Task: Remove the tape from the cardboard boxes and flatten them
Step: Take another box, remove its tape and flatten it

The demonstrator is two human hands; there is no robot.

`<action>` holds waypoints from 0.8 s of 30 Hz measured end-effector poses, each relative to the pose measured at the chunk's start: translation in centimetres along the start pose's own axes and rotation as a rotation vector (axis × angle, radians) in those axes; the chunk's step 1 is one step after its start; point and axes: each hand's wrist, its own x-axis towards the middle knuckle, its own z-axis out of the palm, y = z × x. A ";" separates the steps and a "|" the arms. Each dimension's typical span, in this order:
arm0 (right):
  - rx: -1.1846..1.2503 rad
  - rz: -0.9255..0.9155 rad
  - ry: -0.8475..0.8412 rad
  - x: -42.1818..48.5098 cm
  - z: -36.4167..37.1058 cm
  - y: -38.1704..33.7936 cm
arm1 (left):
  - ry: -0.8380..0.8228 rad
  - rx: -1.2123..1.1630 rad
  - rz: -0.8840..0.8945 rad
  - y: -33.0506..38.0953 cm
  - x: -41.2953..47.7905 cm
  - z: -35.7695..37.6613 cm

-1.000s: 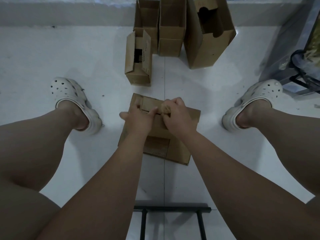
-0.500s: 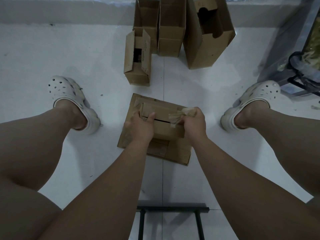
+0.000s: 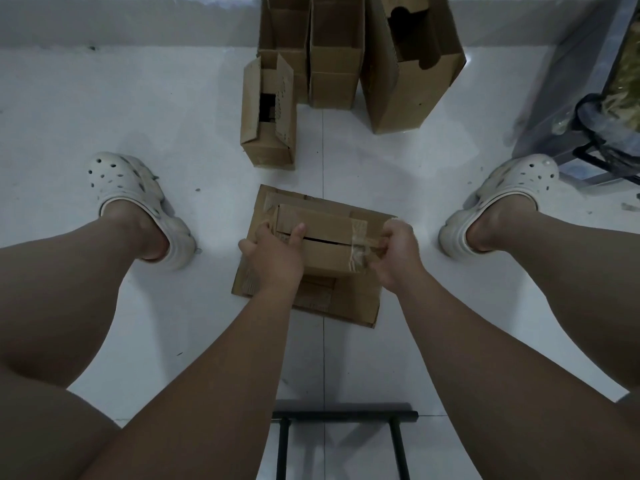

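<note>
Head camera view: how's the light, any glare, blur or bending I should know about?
Head view: dim, bluish light, arms and legs dark against the bright white floor, a soft sheen beside the left hand; head view: wide-angle distortion fans the standing boxes outward; head view: the tape and the held box look fairly sharp, no motion blur evident.

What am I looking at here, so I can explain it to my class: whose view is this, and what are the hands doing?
There is no machine. A person wears a camera on the head, so the single picture looks down past their own arms and legs to a white tiled floor. The left grip, a bare hand, holds a small box. The right grip pinches a strip of tape at the box's end. Under the box lies flattened cardboard. Further off, more open boxes stand by the wall.
</note>
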 end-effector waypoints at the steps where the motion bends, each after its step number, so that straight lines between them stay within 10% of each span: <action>1: -0.201 -0.019 -0.037 0.0 0.3 0.1 | 0.044 0.060 0.035 -0.1 0.0 0.0; 5: -1.008 -0.184 -0.026 0.4 0.3 1.4 | 0.267 0.417 0.354 -0.4 -0.6 0.4; 12: -1.156 -0.345 -0.039 1.1 -0.5 1.7 | 0.197 0.653 0.913 -2.0 -1.2 2.2; 24: -1.266 -0.488 -0.251 0.7 -0.7 0.8 | -0.071 0.905 0.881 -2.2 -0.1 2.2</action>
